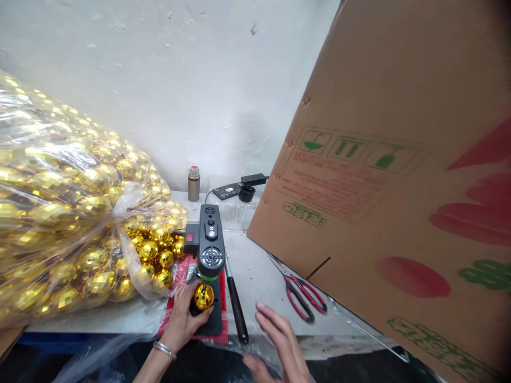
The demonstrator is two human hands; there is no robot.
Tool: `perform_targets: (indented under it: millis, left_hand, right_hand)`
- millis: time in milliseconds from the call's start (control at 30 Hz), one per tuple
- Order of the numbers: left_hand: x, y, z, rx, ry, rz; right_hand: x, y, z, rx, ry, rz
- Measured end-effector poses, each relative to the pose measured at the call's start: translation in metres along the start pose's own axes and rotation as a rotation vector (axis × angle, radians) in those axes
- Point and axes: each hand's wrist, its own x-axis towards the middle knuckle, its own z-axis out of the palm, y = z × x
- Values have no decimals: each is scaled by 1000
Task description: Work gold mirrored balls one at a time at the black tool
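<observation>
My left hand (pixel 186 318), with a silver bangle at the wrist, grips a shiny gold mirror-faceted ball (pixel 204 297) between thumb and fingers. The ball sits over a black base plate (pixel 211 325), just below the front end of a black upright device (pixel 211 239) with round vents and buttons. A red plastic sheet (pixel 224 314) lies under the base. Held over the table's front edge, my right hand (pixel 279 346) has its fingers apart and nothing in it. Nearest to it is the black handle of a rod-like tool (pixel 238 314).
A large clear bag of gold balls (pixel 59 213) fills the left side, its neck gathered. At right a big cardboard box (pixel 359 186) leans over the table. Red-and-black scissors (pixel 303 298) lie beside it. Behind stand a metal bottle (pixel 194 184) and a black cap (pixel 247 193).
</observation>
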Motion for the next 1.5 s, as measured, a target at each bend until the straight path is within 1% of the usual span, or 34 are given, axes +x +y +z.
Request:
perform_targets:
  millis: [33,67,100,133,200,267,333,400,467,633,800,833,967,1000,1100,1167,1300,1500]
  left_hand:
    - [0,0,0,-5,-6,-6]
    - [0,0,0,-7,-13,-12]
    - [0,1,0,-9,-22,-14]
    - [0,2,0,-9,-27,-11]
    - [0,4,0,-10,-32,6]
    - [1,6,0,-18,-30,22]
    - [2,8,1,-31,-26,17]
    - [2,11,1,-45,-26,-1]
    - [2,14,1,-57,-32,-19]
    - [3,20,-1,-69,-47,-35]
    - [3,20,-1,-70,-42,-24]
    - [3,20,-1,-73,-42,-24]
    - [2,18,1,-75,-31,-28]
    - [2,18,2,-73,-28,-29]
    - [2,18,2,-69,-34,-26]
    - [2,18,2,-63,-35,-23]
    - [3,19,3,-54,-34,-18]
    - [4,19,2,-56,-31,-9]
  right_hand:
    - [18,-3,-2,-28,104,-83]
    - [36,-8,-2,-41,159,-178]
    - [53,-14,0,-44,184,-278]
    - [68,-21,2,-39,220,-345]
    - [91,-32,8,-26,247,-401]
    - [102,-37,18,1,243,-398]
    - [102,-35,29,27,268,-410]
    - [97,-29,41,40,322,-429]
    - [90,-24,51,45,344,-416]
    - [81,-22,64,92,380,-360]
    - [79,-21,70,160,447,-328]
    - [77,-21,70,169,442,-321]
    - [73,-20,71,193,350,-271]
    - [72,-21,71,194,364,-269]
    - [75,-24,76,192,477,-273]
    - [78,-26,78,188,515,-283]
    - [80,-29,79,174,514,-278]
    - [74,-23,81,169,506,-274]
